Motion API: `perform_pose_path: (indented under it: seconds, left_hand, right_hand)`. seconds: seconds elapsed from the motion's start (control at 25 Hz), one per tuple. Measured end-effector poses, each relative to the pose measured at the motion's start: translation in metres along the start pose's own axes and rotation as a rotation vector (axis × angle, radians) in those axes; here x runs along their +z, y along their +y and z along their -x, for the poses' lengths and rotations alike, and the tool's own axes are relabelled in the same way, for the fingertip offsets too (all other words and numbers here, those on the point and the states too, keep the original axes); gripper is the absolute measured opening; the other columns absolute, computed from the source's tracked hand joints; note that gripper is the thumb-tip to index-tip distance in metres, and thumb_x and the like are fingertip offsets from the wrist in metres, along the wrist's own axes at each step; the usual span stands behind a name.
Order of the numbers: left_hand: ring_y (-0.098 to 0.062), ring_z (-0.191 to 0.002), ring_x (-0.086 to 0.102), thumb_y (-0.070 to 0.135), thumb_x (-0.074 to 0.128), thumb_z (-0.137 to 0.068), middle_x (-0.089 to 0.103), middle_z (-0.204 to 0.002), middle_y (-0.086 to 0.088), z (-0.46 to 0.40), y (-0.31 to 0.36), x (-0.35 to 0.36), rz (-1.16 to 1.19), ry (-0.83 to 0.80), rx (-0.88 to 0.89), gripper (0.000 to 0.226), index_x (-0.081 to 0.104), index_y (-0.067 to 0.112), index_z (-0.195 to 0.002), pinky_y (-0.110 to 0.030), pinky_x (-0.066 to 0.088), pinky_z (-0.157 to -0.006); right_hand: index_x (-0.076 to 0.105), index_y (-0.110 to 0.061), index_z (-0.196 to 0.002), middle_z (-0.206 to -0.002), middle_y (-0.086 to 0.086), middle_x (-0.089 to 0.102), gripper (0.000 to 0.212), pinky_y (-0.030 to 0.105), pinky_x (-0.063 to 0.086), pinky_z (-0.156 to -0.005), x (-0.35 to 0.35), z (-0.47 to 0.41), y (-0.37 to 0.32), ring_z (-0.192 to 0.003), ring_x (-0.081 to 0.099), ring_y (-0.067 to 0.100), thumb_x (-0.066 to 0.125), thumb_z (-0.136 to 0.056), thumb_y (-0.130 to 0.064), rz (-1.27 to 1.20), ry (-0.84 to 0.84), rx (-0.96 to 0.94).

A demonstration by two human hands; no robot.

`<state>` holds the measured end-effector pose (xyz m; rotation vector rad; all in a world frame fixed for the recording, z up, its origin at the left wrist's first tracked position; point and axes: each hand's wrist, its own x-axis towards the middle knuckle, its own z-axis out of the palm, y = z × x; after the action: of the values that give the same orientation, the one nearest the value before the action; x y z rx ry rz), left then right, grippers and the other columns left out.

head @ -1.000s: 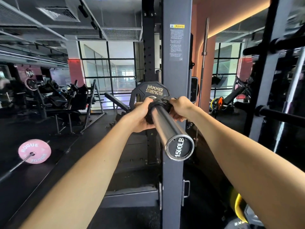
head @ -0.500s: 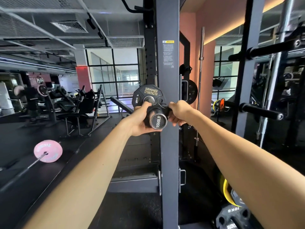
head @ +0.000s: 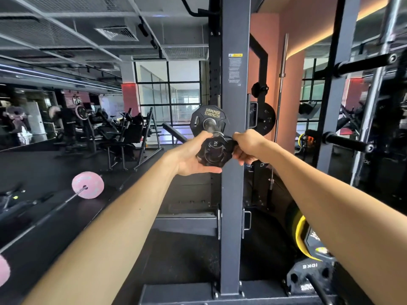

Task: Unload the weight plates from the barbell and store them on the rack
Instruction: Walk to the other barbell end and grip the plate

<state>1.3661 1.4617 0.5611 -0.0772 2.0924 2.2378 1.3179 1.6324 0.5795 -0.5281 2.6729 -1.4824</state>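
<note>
The black Hammer Strength weight plate point(head: 208, 122) sits on the barbell sleeve point(head: 211, 128) just left of the grey rack upright point(head: 234, 150), and at the sleeve's near end I see a black collar point(head: 214, 152) that covers most of the end cap, where only "15" shows. My left hand point(head: 193, 156) cups the collar from below and the left with fingers curled round it, while my right hand point(head: 247, 146) pinches its lever on the right side. Further out, a pink plate point(head: 87, 185) rests on another bar on the floor at left, and a yellow-rimmed plate point(head: 302, 236) stands low at right.
</note>
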Motion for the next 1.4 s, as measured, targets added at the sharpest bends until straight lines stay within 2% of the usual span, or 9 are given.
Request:
perform_pose_path:
  seconds: [0.2, 0.32, 0.48, 0.64, 0.76, 0.84, 0.96, 1.16, 1.4]
  left_hand:
    - [-0.028, -0.113, 0.063, 0.010, 0.081, -0.075, 0.054, -0.135, -0.015, 0.045, -0.017, -0.051, 0.023, 0.062, 0.071, 0.068, 0.039, 0.018, -0.128, -0.057, 0.053, -0.089]
    - [-0.031, -0.112, 0.062, -0.003, 0.085, -0.064, 0.050, -0.134, -0.014, 0.062, -0.023, -0.088, -0.062, 0.147, 0.105, 0.096, 0.030, 0.035, -0.133, -0.051, 0.054, -0.091]
    - [-0.026, -0.110, 0.064, -0.014, 0.077, -0.069, 0.058, -0.125, -0.005, 0.069, -0.028, -0.133, -0.198, 0.233, 0.149, 0.100, 0.026, 0.035, -0.140, -0.038, 0.055, -0.088]
    - [-0.021, -0.119, 0.054, -0.004, 0.085, -0.061, 0.041, -0.137, 0.005, 0.062, -0.037, -0.192, -0.412, 0.318, 0.137, 0.094, 0.038, 0.030, -0.136, -0.032, 0.055, -0.086]
    - [-0.023, -0.127, 0.050, 0.015, 0.091, -0.045, 0.046, -0.143, -0.002, 0.042, -0.048, -0.260, -0.559, 0.357, 0.127, 0.097, 0.043, 0.032, -0.128, -0.040, 0.047, -0.102]
    - [-0.023, -0.125, 0.051, 0.013, 0.091, -0.048, 0.049, -0.139, -0.002, 0.027, -0.057, -0.302, -0.597, 0.377, 0.126, 0.095, 0.043, 0.036, -0.126, -0.042, 0.045, -0.104]
    - [-0.023, -0.120, 0.054, 0.014, 0.093, -0.046, 0.052, -0.134, -0.003, 0.004, -0.068, -0.349, -0.646, 0.367, 0.108, 0.093, 0.046, 0.043, -0.121, -0.044, 0.045, -0.103]
    - [-0.025, -0.114, 0.056, 0.001, 0.089, -0.055, 0.055, -0.125, -0.003, -0.062, -0.104, -0.393, -0.633, 0.327, 0.068, 0.089, 0.044, 0.030, -0.127, -0.044, 0.048, -0.098]
    - [-0.021, -0.110, 0.058, 0.004, 0.088, -0.055, 0.061, -0.121, 0.001, -0.161, -0.170, -0.441, -0.669, 0.366, 0.028, 0.086, 0.045, 0.029, -0.125, -0.033, 0.048, -0.091]
  right_hand:
    - [0.051, -0.002, -0.091, -0.066, 0.012, 0.059, 0.032, 0.022, 0.041, -0.037, 0.043, 0.019, -0.003, -0.042, 0.055, 0.019, 0.039, -0.104, -0.028, -0.178, -0.198, -0.069]
    - [0.049, 0.000, -0.105, -0.072, 0.015, 0.061, 0.025, 0.024, 0.045, -0.038, 0.077, 0.016, -0.010, -0.047, 0.059, 0.021, 0.041, -0.103, -0.025, -0.233, -0.294, -0.119]
    - [0.048, 0.003, -0.118, -0.089, 0.022, 0.061, 0.026, 0.028, 0.056, -0.050, 0.123, -0.004, -0.021, -0.058, 0.064, 0.024, 0.044, -0.102, -0.017, -0.279, -0.376, -0.155]
    - [0.052, 0.001, -0.115, -0.099, 0.020, 0.061, 0.018, 0.030, 0.058, -0.065, 0.175, -0.044, -0.031, -0.073, 0.067, 0.026, 0.045, -0.101, -0.009, -0.214, -0.453, -0.163]
    - [0.057, -0.011, -0.100, -0.100, 0.015, 0.065, 0.008, 0.033, 0.057, -0.070, 0.230, -0.083, -0.041, -0.081, 0.068, 0.025, 0.049, -0.099, -0.010, -0.139, -0.453, -0.204]
    - [0.057, -0.012, -0.103, -0.096, 0.008, 0.065, 0.007, 0.032, 0.057, -0.068, 0.266, -0.108, -0.045, -0.085, 0.068, 0.024, 0.052, -0.098, -0.012, -0.085, -0.453, -0.208]
    - [0.059, -0.014, -0.106, -0.087, 0.003, 0.061, 0.010, 0.030, 0.057, -0.062, 0.303, -0.141, -0.047, -0.077, 0.066, 0.018, 0.057, -0.096, -0.014, -0.010, -0.443, -0.192]
    - [0.063, -0.012, -0.115, -0.078, 0.001, 0.061, 0.023, 0.023, 0.056, -0.049, 0.353, -0.213, -0.018, -0.067, 0.062, 0.013, 0.062, -0.092, -0.011, 0.045, -0.398, -0.097]
    - [0.066, -0.004, -0.116, -0.084, 0.010, 0.065, 0.027, 0.023, 0.059, -0.060, 0.418, -0.312, 0.048, -0.066, 0.063, 0.015, 0.063, -0.090, 0.000, 0.052, -0.402, 0.010]
